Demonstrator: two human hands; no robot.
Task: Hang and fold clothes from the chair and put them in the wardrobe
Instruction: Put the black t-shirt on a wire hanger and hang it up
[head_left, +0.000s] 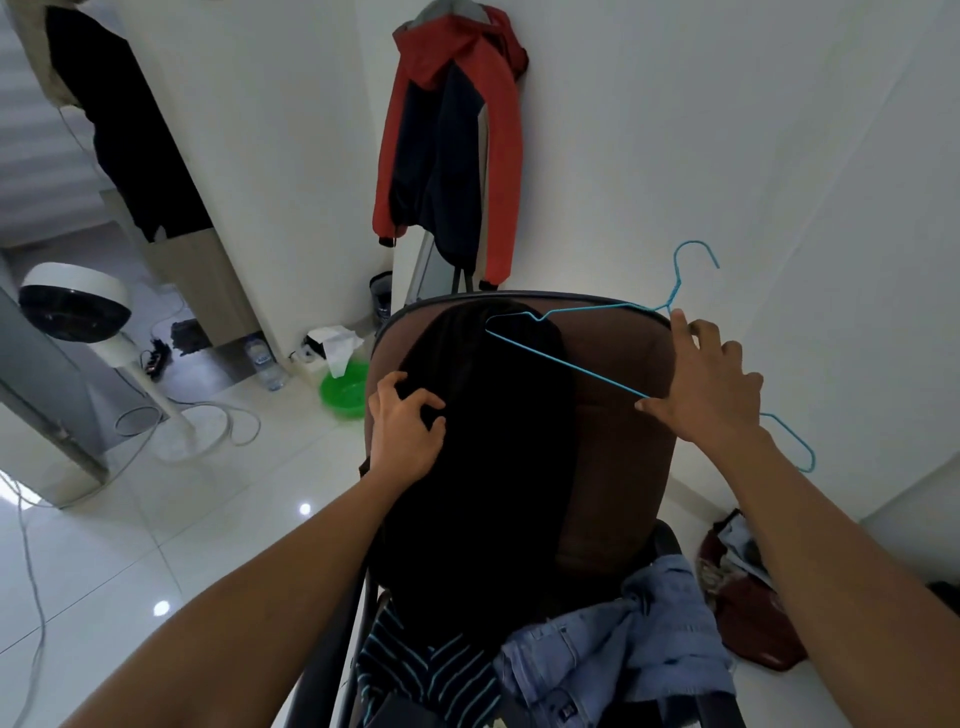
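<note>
Nearest the camera, at 6 o'clock, a striped garment (415, 670) and a denim garment (613, 654) lay heaped on the seat of the brown chair (618, 364), neither folded nor hung. A black garment (493, 457) was draped down the chair back at centre frame. The left hand (405, 436), at 9 o'clock of that garment, had its fingers curled, pinching the black cloth at its edge. The right hand (711, 384), at 3 o'clock, gripped a blue wire hanger (566, 361) by its lower bar, one shoulder of the wire touching the garment's top. A red and navy jacket (447, 140) hung on the wall at 12 o'clock. A dark opening at 10 o'clock may have been the wardrobe; this could not be confirmed. Judgement: task at an early stage; three chair garments remained, the first not yet on the hanger.
</note>
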